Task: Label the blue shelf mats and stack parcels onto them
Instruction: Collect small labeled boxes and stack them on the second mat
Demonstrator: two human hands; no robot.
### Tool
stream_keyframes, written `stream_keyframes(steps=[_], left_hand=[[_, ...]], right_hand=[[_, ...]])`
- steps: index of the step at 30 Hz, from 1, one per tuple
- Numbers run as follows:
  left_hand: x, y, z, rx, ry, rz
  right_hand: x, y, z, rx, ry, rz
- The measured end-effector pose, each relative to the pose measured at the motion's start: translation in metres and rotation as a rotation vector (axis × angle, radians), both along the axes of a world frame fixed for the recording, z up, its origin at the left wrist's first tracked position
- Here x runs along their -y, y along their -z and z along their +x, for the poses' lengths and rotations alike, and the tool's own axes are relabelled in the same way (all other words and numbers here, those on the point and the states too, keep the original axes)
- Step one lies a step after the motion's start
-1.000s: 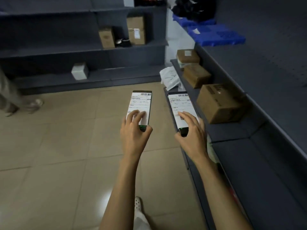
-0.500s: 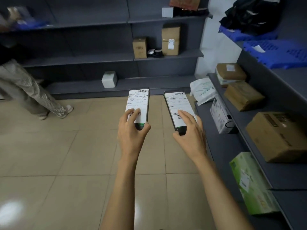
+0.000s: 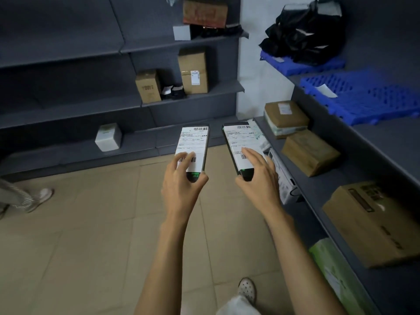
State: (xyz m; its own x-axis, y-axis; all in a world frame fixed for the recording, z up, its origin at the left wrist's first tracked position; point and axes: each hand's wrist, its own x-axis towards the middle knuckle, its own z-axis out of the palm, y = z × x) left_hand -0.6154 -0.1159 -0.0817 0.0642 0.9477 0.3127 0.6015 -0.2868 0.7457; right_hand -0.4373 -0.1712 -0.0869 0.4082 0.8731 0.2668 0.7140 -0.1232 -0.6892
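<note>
At the middle of the frame the left hand (image 3: 181,180) and the right hand (image 3: 259,178) are apart, side by side. Each one grips the near end of a thin, flat parcel, fingers on top. The left parcel (image 3: 193,144) and the right parcel (image 3: 238,142) are long and dark, with smooth white paper labels facing up. They look slippery, so it is best to hold tight and keep them flat. Just right, brown cardboard boxes (image 3: 310,151) sit on a grey shelf (image 3: 322,185). Farther, at the upper right, lies the blue mat (image 3: 368,101), hard plastic full of little holes. Lay the parcels there, labels up, edges even.
</note>
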Motion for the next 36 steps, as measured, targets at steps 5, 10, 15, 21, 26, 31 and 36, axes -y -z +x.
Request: stream_keyframes(steps=[5, 10, 15, 21, 26, 31, 36], left_hand=[[-0.097, -0.024, 0.08, -0.03, 0.061, 0.099], [-0.161, -0.015, 0.157, -0.059, 0.168, 0.088], [-0.224, -0.014, 0.245, -0.072, 0.351, 0.128], [-0.303, -0.039, 0.357, -0.04, 0.585, 0.184], [-0.332, -0.059, 0.454, -0.054, 0.862, 0.266], [-0.33, -0.056, 0.528, -0.122, 1.134, 0.296], [-0.321, -0.046, 0.574, -0.203, 1.343, 0.331]], right_hand=[[-0.088, -0.024, 0.077, 0.001, 0.046, 0.098], [-0.138, -0.027, 0.144, -0.029, 0.14, 0.07], [-0.171, -0.033, 0.216, -0.004, 0.294, 0.057], [-0.215, -0.053, 0.292, 0.072, 0.523, 0.05], [-0.227, -0.063, 0.351, 0.053, 0.801, 0.072], [-0.202, -0.049, 0.378, -0.016, 1.038, 0.008], [-0.176, -0.038, 0.385, -0.038, 1.186, -0.094]])
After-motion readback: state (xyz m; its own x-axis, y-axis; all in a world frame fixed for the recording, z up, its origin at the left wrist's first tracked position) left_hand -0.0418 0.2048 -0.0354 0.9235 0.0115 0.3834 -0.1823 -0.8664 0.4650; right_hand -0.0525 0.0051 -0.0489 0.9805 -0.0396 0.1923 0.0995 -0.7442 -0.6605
